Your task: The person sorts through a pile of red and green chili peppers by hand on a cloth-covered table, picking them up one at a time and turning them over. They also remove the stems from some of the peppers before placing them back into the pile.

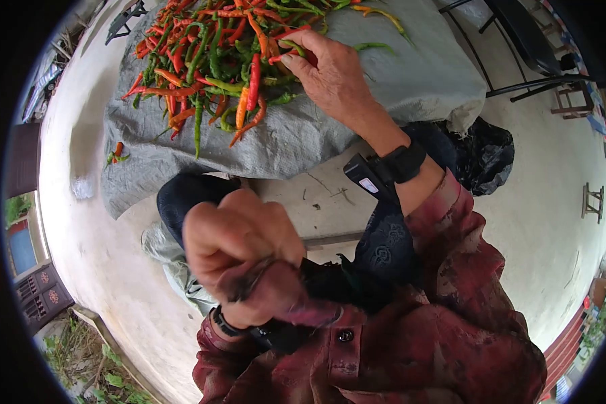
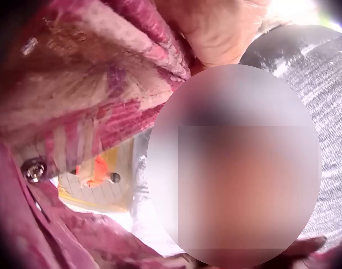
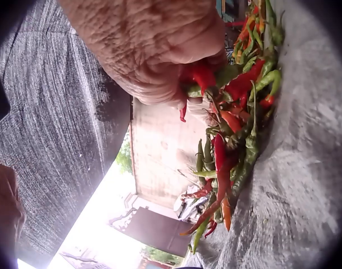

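While the right hand (image 1: 333,75) pinches red and green peppers (image 3: 203,77) by the heap (image 1: 212,57), a light grip should avoid bruising; whether the left hand (image 1: 242,232) holds anything, I cannot tell.

Probably a home courtyard (image 1: 552,155): chair (image 1: 526,35), plants (image 1: 114,379).

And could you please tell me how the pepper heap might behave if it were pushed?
The pepper heap would probably spread, since it lies loosely crisscrossed. Single peppers may slide, given their glossy skins, but their curved, tapering shapes should discourage rolling far.
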Motion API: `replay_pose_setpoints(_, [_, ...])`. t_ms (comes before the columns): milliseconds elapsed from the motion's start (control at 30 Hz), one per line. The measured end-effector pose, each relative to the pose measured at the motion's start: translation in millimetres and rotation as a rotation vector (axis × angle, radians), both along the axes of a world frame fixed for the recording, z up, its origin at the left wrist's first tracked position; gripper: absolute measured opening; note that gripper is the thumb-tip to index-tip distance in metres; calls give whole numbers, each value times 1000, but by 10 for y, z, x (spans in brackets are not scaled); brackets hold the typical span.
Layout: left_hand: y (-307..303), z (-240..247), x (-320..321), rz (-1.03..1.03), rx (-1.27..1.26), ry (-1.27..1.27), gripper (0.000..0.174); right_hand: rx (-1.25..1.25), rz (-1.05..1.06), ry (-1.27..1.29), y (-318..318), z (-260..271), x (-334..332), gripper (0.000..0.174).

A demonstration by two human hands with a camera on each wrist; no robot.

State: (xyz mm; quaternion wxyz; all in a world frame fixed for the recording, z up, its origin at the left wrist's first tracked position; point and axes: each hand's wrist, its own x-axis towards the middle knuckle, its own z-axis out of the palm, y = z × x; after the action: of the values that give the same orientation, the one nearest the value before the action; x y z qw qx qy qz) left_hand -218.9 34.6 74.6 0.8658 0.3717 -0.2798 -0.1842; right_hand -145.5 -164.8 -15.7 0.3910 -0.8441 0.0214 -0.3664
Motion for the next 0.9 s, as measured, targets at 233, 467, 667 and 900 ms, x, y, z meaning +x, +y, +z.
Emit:
replay_pose_setpoints(233, [260,655,-529,233,105,-295,3,-29,-4,26,43,-77,11,20])
replay_pose_setpoints(467, [459,507,-238,201,-348,-244,12,-14,67,2,46,-39,28,16])
replay_pose_setpoints(667, [647,536,-182,122,-417,-218,24,-114,20,6,51,-83,50,21])
replay_pose_setpoints(900, [662,574,-151,82,-413,-224,22,-85,13,41,57,-71,49,22])
